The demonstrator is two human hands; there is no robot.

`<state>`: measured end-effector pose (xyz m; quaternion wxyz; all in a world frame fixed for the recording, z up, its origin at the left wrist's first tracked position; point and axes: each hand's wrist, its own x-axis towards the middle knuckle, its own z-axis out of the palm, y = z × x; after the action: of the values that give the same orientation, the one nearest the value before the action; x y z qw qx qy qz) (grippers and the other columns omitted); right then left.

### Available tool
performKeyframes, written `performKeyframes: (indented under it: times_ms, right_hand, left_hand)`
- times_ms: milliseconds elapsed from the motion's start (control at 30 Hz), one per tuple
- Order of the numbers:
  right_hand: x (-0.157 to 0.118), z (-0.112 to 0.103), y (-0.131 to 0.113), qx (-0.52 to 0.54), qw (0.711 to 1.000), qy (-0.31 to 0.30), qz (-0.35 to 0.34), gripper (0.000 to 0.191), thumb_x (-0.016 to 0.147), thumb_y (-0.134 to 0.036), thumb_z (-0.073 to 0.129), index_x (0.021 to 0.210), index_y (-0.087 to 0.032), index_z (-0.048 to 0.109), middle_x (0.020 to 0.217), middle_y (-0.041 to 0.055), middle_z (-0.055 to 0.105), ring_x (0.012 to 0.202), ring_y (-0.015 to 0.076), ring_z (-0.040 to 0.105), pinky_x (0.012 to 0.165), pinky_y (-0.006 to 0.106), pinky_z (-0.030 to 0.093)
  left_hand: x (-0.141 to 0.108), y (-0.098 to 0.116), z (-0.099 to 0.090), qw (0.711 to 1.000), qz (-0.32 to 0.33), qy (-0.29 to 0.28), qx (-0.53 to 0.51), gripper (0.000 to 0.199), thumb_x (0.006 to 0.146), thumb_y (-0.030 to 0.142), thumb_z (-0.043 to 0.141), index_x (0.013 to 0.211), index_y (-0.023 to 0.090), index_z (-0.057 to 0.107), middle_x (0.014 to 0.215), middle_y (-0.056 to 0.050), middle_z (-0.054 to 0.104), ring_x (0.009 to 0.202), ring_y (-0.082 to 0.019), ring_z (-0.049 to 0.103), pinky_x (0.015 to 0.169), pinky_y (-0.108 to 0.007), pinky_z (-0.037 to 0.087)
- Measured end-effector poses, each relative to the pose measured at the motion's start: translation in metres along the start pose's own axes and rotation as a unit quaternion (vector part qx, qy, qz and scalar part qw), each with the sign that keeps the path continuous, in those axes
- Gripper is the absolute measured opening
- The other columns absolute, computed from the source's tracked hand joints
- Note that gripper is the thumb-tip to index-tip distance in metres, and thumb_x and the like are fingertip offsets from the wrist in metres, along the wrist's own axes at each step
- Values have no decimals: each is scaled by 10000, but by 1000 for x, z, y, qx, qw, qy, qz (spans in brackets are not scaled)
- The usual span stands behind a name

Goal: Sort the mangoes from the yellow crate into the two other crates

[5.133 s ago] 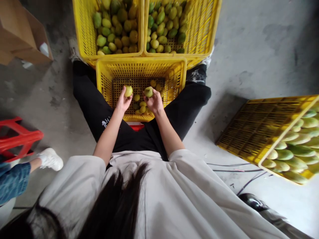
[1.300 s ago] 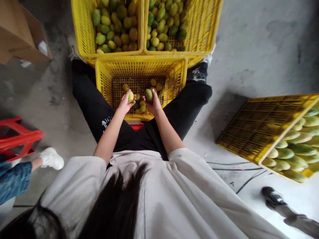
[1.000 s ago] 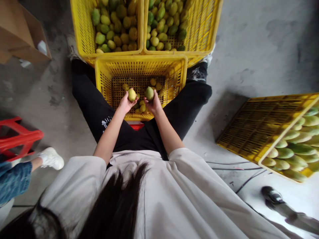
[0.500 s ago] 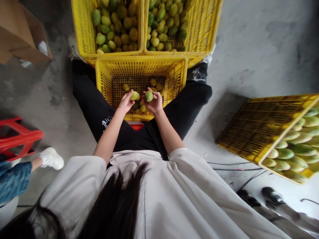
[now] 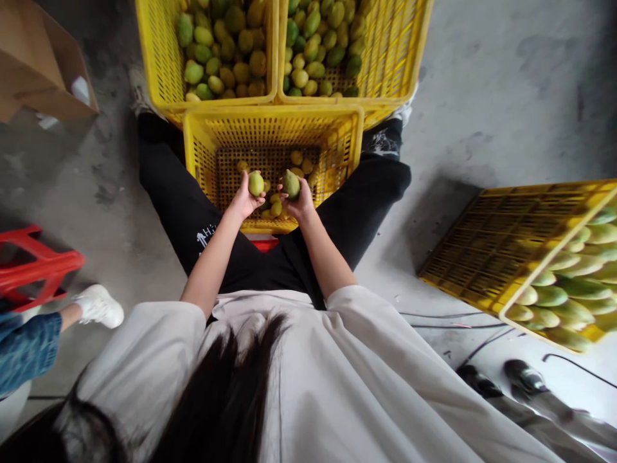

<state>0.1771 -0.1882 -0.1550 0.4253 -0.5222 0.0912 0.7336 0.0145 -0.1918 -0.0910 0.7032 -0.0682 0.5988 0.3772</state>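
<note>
Between my legs stands a yellow plastic crate [image 5: 216, 119] with a few small yellow lemons [image 5: 276, 209] on its mesh floor. Over it, my left hand [image 5: 245, 196] is closed around a yellow-green lemon [image 5: 256, 184]. My right hand [image 5: 302, 199] grips a darker green lemon [image 5: 291, 184], a short way to the right and apart from the first. Both fruits face up to the camera, and the fingers beneath them are partly hidden.
Two yellow crates with green and yellow lemons [image 5: 226, 58] adjoin the far side. At right a tilted yellow crate [image 5: 506, 238] holds long pale-green fruit [image 5: 573, 296]. A cardboard box [image 5: 43, 64], a red stool [image 5: 38, 267], cables and other people's feet [image 5: 99, 307] are around.
Both lemons have been turned in my hands and now show different sides. My left hand's lemon has shifted slightly left; the right one has moved slightly right. The crates stay put.
</note>
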Motion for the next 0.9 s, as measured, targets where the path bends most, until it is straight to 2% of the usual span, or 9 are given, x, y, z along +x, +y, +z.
performKeyframes:
  times_ms: [100,233,367,467,600,700,767,833,900]
  right_hand:
    - [-5,3,-1,-24,999,6,-30,178,1117,-443,762,1216,-296,775,982,14,845,905,215,821,580,230,564]
    - [-13,9,-1,-49,996,-5,-70,181,1106,-403,814,1256,-315,762,1072,-25,863,936,177,854,623,203,560]
    - [-13,9,-2,-85,994,9,-71,398,1041,-606,940,1153,-294,719,896,-39,800,748,161,788,536,205,481]
    - [-11,6,-2,-117,992,4,-57,567,987,-788,941,1081,-286,693,809,-20,769,706,177,750,525,226,477]
    - [-11,5,0,-88,995,-20,-36,403,1135,-683,727,1222,-289,745,935,13,849,825,210,796,574,242,513]
    - [-11,7,1,-59,998,-21,-16,338,1194,-564,608,1280,-273,757,944,20,843,862,221,806,605,257,545]
    - [-10,6,0,-49,999,-21,9,379,1237,-555,538,1268,-245,755,917,36,822,829,216,777,566,254,504]
    - [-7,4,-1,-45,998,-23,24,426,1253,-610,544,1244,-236,750,898,43,803,780,201,734,510,240,439]
    - [-2,1,-1,-59,998,-28,16,458,1184,-722,694,1223,-268,740,891,23,789,766,196,730,482,227,420]
  left_hand:
    - [0,3,-1,1000,7,4,-5,505,1048,768,908,1305,335,856,906,-20,793,731,-176,769,558,-228,507]
    - [4,2,-2,999,31,18,-4,378,1027,592,993,1220,293,865,919,-3,804,661,-113,685,565,-214,495]
    - [11,-3,-4,998,49,23,18,503,800,475,1186,1025,234,806,793,36,732,608,-75,618,532,-187,419]
    - [14,-5,-6,998,54,33,25,630,688,492,1248,998,239,762,775,50,708,629,-78,624,532,-175,409]
    - [13,-3,-9,998,46,35,9,597,806,627,1173,1140,290,812,804,47,689,697,-112,681,614,-185,520]
    - [9,-2,-7,999,29,15,-3,506,934,598,1097,1255,310,833,861,30,713,772,-132,748,700,-207,591]
    - [7,-3,-5,1000,15,4,-3,424,1022,551,1033,1297,309,819,902,21,741,779,-132,764,689,-202,581]
    - [6,-5,-3,1000,9,-3,2,367,1072,522,989,1305,306,804,927,17,768,750,-123,749,641,-188,540]
    - [8,-7,-3,1000,10,-5,8,368,1067,528,994,1286,299,807,928,12,784,720,-121,724,603,-188,500]
